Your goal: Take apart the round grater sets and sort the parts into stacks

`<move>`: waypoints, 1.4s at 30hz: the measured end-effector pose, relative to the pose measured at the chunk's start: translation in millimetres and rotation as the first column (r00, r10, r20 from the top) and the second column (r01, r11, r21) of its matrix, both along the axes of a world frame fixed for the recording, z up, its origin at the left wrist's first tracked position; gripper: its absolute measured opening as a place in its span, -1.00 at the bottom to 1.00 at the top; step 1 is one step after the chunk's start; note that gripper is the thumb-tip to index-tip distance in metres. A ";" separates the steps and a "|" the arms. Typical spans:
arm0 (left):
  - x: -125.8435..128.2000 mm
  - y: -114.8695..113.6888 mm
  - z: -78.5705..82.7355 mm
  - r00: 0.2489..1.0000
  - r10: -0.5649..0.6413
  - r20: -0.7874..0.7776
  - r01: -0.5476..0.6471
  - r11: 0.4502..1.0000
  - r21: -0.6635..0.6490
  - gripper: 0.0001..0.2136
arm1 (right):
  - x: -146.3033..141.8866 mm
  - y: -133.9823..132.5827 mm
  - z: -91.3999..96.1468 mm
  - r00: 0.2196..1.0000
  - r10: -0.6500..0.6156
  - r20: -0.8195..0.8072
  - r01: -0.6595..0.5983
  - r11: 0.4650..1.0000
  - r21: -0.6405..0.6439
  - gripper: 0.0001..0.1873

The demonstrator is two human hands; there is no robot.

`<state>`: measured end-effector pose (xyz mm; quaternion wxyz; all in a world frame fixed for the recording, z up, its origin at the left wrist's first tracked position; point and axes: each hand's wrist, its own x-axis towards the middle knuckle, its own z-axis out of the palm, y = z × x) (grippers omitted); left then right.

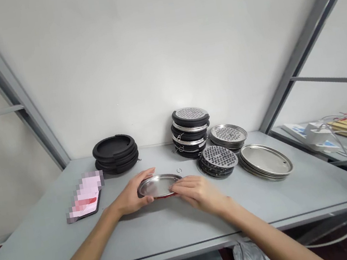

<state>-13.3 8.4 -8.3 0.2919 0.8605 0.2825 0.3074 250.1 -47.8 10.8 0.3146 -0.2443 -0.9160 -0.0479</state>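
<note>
Softly bright in here — the plain white wall [153, 49] palest low-centre, a sheen on the round silver-metal plate [159, 186], faint shadows across the flat grey surface [178, 235] — wide-angle stretch splaying the grey metal posts [9, 82].

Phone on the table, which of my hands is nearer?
Left. Your left hand is right of the phone, at the left edge of the metal dish; your right hand is farther away, at the dish's right edge.

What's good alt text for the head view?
A person's left hand and right hand hold a shallow metal dish at a grey table. Left of it are a phone and a black stack; right, a tall stack, grater-like discs and silver trays.
</note>
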 end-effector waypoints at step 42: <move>2.9 3.0 -3.0 0.957 0.270 -0.107 -0.259 0.960 0.108 -0.65 | 71.8 114.6 94.2 0.768 -0.640 -0.019 0.640 0.767 0.042 -0.37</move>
